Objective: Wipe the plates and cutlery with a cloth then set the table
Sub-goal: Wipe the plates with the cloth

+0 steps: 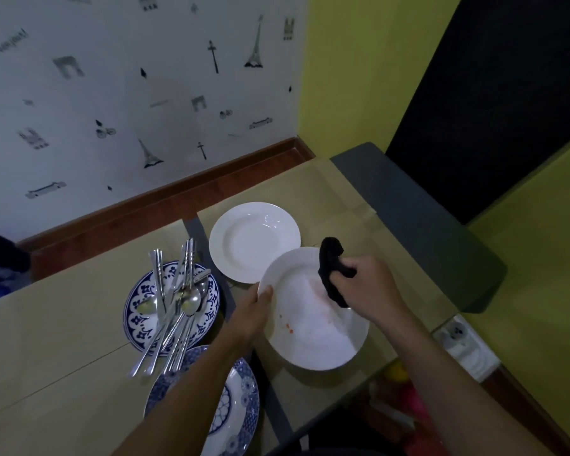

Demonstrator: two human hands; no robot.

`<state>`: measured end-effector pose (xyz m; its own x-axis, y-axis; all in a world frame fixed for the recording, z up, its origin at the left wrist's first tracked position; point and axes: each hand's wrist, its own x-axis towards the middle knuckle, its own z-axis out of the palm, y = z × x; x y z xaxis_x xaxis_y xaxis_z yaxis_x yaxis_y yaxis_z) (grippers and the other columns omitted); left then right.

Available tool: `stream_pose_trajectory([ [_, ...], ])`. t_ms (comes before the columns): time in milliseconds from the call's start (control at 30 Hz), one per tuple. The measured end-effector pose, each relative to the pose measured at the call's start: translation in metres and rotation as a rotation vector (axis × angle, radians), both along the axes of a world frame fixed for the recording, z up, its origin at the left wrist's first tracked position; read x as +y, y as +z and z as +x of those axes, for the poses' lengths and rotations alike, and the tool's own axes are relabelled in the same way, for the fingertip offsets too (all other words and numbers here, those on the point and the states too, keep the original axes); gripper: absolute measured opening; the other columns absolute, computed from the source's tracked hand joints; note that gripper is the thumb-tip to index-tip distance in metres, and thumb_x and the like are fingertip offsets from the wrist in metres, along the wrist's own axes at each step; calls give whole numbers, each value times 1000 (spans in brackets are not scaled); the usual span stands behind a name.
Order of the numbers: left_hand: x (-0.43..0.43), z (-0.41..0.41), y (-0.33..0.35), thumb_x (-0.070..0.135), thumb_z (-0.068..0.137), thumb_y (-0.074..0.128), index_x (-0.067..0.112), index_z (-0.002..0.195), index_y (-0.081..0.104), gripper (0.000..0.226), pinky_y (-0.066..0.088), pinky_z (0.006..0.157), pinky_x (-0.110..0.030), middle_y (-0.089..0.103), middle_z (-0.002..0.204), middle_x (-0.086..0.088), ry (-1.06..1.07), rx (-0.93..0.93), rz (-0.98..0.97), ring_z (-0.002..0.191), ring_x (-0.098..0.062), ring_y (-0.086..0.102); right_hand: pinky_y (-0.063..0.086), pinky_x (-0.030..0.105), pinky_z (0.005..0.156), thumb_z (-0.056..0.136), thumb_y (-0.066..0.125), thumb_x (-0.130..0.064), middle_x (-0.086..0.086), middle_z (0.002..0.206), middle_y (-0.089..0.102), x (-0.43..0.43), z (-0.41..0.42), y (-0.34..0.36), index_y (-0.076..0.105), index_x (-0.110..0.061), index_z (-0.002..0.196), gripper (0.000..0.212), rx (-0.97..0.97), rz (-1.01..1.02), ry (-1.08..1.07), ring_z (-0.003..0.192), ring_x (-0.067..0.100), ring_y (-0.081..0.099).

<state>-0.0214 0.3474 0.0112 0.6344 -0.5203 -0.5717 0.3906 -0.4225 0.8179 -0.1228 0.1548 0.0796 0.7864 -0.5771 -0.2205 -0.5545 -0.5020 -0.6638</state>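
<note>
My left hand (252,312) grips the left rim of a white plate (313,337) that carries reddish smears and small orange specks. My right hand (364,286) holds a black cloth (331,264) bunched in its fingers and presses it on the plate's upper right part. A second white plate (249,241) lies on the table just behind it. To the left, a blue-patterned plate (142,292) bears a pile of spoons and forks (175,297). Another blue-and-white plate (241,406) sits near the front, partly under my left forearm.
The beige table (63,324) stands against a patterned wall with a wooden skirting. A dark grey cushioned seat (418,218) runs along the table's right side. A white wall socket (464,343) is low on the yellow wall at right.
</note>
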Motion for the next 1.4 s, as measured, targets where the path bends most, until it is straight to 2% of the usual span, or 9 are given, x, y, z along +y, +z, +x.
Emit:
stream_pose_trajectory([
  [100, -15, 1, 19, 39, 107, 36, 31, 134, 52, 32, 53, 99, -49, 64, 123, -2, 145, -41, -124, 114, -22, 61, 40, 31, 60, 87, 58, -20, -5, 77, 60, 9, 3, 22, 56, -29, 60, 28, 126, -242, 190, 89, 24, 53],
  [167, -25, 2, 35, 36, 108, 35, 33, 130, 55, 30, 56, 92, -42, 67, 119, 2, 245, -106, -206, 109, -17, 65, 45, 39, 98, 92, 54, -33, -5, 131, 61, 16, 4, 29, 74, -38, 109, 27, 291, -285, 327, 131, 27, 40],
  [233, -34, 5, 52, 37, 108, 35, 32, 128, 58, 31, 56, 89, -38, 69, 116, 5, 333, -178, -230, 106, -13, 65, 24, 43, 122, 96, 47, -49, -7, 163, 34, 20, 2, 29, 51, -39, 149, 54, 380, -261, 370, 151, 27, 16],
  [400, -40, 18, 76, 42, 105, 36, 31, 126, 57, 32, 52, 96, -47, 64, 114, 3, 530, -236, -178, 108, -19, 61, 33, 32, 113, 104, 46, -53, -6, 148, 50, 33, 2, 23, 57, -32, 147, 49, 99, -253, 418, 136, 14, 37],
  [533, -44, 15, 90, 40, 107, 35, 31, 115, 62, 31, 51, 89, -36, 67, 107, 7, 474, -330, -208, 105, -14, 62, 30, 37, 113, 108, 39, -45, -4, 144, 37, 43, 23, 24, 47, -40, 151, 44, -19, -293, 481, 132, 16, 28],
  [700, -43, 6, 98, 41, 107, 34, 41, 108, 63, 29, 53, 87, -36, 69, 106, 11, 512, -381, -236, 101, -10, 64, 38, 41, 99, 106, 43, -39, 6, 134, 37, 29, 60, 34, 48, -35, 150, 44, -101, -538, 237, 117, 25, 32],
  [900, -32, 19, 109, 46, 106, 35, 37, 117, 59, 28, 58, 83, -43, 65, 110, 5, 669, -342, -237, 102, -18, 64, 41, 35, 97, 109, 36, -34, 5, 128, 46, 16, 63, 43, 59, -18, 140, 42, 75, -646, 101, 119, 22, 42],
  [1167, -32, 30, 119, 51, 100, 35, 29, 106, 66, 39, 54, 91, -50, 70, 103, 2, 652, -427, -221, 102, -18, 65, 48, 29, 101, 104, 55, -29, -1, 127, 45, 56, 52, 45, 57, -28, 146, 42, -158, -130, 360, 115, 16, 51],
  [1400, -37, 17, 126, 38, 108, 30, 42, 101, 62, 33, 54, 88, -38, 70, 99, 8, 467, -479, -205, 97, -6, 65, 38, 37, 111, 106, 42, -35, -2, 139, 35, 62, 85, 59, 47, -30, 149, 44, -320, -160, 180, 124, 16, 35],
])
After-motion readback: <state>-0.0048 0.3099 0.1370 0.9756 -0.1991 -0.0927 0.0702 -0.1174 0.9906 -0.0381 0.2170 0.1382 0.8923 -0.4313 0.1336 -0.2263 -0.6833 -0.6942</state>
